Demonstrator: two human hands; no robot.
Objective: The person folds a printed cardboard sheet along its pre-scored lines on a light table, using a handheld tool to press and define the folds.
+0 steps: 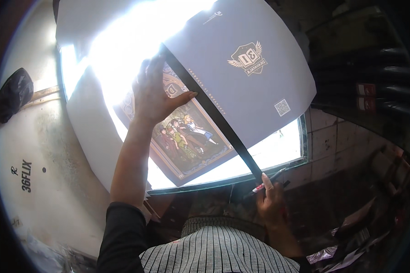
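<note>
A large printed cover sheet (259, 41), blue-grey with a winged emblem and an illustrated panel, lies on a brightly lit glass surface (278, 148). Diagonally across it runs a long flat black strip (214, 111) that looks like a ruler. My left hand (152, 93) is spread on the sheet, its thumb touching the strip's edge; glare washes out some of its fingertips. At the strip's near end, my right hand (272, 200) is closed around a slim pen-like tool (278, 174), with a fingertip at the strip. The tool's exact kind is unclear.
A pale board or tabletop (45, 154) extends along the left, with a dark bundled object (16, 93) on it. Dark rolls or wrapped goods (369, 82) lie at the right. Clear plastic wrapping (323, 254) is at the lower right. Tiles (325, 141) show beyond the glass edge.
</note>
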